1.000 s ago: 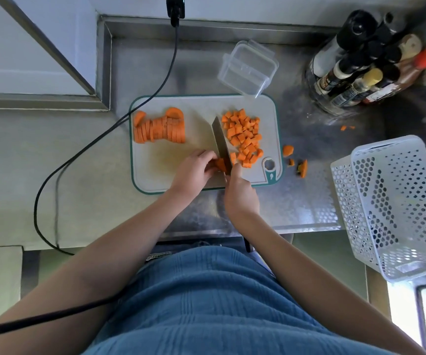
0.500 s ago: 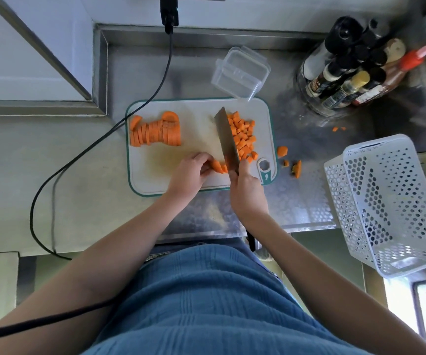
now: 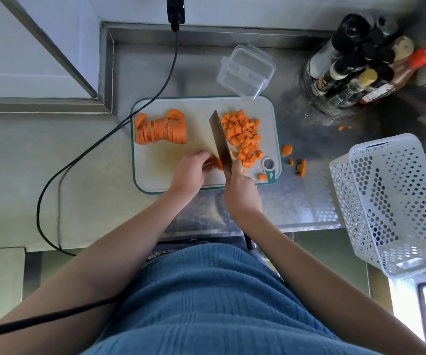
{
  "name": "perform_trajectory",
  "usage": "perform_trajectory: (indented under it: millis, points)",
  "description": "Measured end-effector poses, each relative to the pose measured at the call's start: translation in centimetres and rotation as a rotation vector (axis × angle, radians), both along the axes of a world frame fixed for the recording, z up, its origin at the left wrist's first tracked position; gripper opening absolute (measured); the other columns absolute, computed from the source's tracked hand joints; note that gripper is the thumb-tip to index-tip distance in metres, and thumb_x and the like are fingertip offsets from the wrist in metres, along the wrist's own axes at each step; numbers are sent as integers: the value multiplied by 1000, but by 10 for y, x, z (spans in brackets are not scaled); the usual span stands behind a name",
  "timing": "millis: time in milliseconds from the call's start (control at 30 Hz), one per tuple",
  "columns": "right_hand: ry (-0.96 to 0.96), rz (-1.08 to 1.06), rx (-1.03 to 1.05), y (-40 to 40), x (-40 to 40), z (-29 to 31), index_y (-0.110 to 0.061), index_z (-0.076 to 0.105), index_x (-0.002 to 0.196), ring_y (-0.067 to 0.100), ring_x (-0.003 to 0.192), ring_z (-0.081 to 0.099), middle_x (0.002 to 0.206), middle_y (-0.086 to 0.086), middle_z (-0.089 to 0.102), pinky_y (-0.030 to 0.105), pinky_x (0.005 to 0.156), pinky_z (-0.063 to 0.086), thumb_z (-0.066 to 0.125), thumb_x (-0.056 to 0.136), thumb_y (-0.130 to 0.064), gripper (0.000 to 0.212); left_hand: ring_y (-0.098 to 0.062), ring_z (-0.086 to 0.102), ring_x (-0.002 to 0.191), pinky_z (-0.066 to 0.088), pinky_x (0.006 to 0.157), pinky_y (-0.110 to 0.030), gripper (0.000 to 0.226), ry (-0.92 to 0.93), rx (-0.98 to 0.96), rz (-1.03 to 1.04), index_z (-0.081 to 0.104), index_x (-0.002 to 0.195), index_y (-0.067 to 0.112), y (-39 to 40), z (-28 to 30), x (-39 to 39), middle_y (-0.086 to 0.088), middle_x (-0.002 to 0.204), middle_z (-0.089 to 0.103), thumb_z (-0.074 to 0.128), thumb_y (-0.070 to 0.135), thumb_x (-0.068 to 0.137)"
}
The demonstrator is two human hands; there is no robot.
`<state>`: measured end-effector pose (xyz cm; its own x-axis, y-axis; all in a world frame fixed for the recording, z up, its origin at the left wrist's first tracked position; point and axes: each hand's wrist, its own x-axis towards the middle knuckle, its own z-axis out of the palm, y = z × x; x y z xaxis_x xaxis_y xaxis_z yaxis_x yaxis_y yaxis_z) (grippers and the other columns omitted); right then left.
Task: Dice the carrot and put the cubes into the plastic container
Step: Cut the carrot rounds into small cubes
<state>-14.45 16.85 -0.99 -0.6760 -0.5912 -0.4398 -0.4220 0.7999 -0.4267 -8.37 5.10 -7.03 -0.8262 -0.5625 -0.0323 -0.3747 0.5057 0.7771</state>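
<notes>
A white cutting board point(image 3: 155, 172) with a green rim lies on the steel counter. My right hand point(image 3: 241, 192) grips a knife point(image 3: 221, 142) whose blade stands on the board. My left hand point(image 3: 190, 171) holds carrot strips point(image 3: 215, 163) with curled fingers right against the blade's left side. A pile of orange carrot cubes point(image 3: 242, 135) lies to the right of the blade. A row of carrot slices point(image 3: 160, 129) sits at the board's left. The clear plastic container point(image 3: 245, 71) stands just behind the board's far right corner, nothing visible inside it.
A few carrot scraps point(image 3: 295, 160) lie on the counter right of the board. A white perforated basket point(image 3: 396, 201) hangs over the right counter edge. Sauce bottles point(image 3: 360, 65) crowd the back right. A black cable point(image 3: 119, 129) curves across the counter's left.
The knife blade swung up and away from the cube pile, then came down again on the strips my left hand holds. The cube pile shows more fully now.
</notes>
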Motion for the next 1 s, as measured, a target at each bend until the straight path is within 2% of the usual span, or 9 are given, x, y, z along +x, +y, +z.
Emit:
perform_trajectory:
  millis: [133,233,300,400,567,700,800,867,1000]
  points:
    - [28,23,46,-1,2,-2,-11,31,115,35,72,60,84,18,63,37,58,43,32,98,-1,19,-25,65,80,53,72,-40,6,-2,-14,-16,70,86,4,-1,3,-2,-10,86,68,68,3,81]
    - [88,92,155,-2,2,-5,-9,28,127,30,72,60,82,11,52,32,58,42,36,95,3,35,-26,62,78,49,68,-32,6,-28,-54,-32,70,85,4,-4,6,-4,-11,85,66,67,1,81]
    - [72,83,180,-5,3,-8,-9,26,131,31,77,62,87,14,56,34,61,45,37,94,4,41,-27,61,77,44,64,-28,9,-43,-92,-47,69,83,3,-7,6,-3,-11,83,65,66,-3,78]
    - [38,40,171,-9,3,-11,-13,26,129,36,87,63,97,18,62,42,69,50,37,92,4,42,-29,61,74,41,61,-28,8,-70,-160,-80,68,79,3,-6,8,-3,-11,80,66,65,-4,76]
    - [40,33,141,-6,0,-13,-13,29,125,36,85,63,94,18,62,42,68,50,38,95,1,34,-30,61,72,36,60,-24,5,-86,-169,-54,68,80,2,-4,11,-4,-13,80,66,67,-2,77]
    - [12,41,49,-1,-13,-7,-12,33,120,36,76,59,85,17,60,42,61,47,33,101,-14,19,-28,63,77,40,62,-25,6,-83,-106,-25,69,85,5,-4,15,-6,-11,85,69,67,3,79]
    - [80,49,-54,8,-24,2,-9,36,115,39,68,57,72,15,55,39,53,42,32,103,-23,19,-30,62,75,49,62,-36,10,-123,-48,0,65,86,5,0,12,-12,-12,84,67,69,10,79]
    - [120,51,-100,14,-29,7,-7,38,112,40,66,58,72,19,59,38,52,41,34,103,-25,21,-29,62,74,51,63,-39,15,-142,-1,4,61,84,4,2,8,-18,-12,82,66,72,14,79]
    - [202,10,-99,23,-42,7,-3,41,115,42,67,57,79,21,61,37,51,37,38,102,-25,26,-21,66,74,54,70,-40,18,-69,269,157,57,80,11,5,12,-42,-7,79,69,75,12,76]
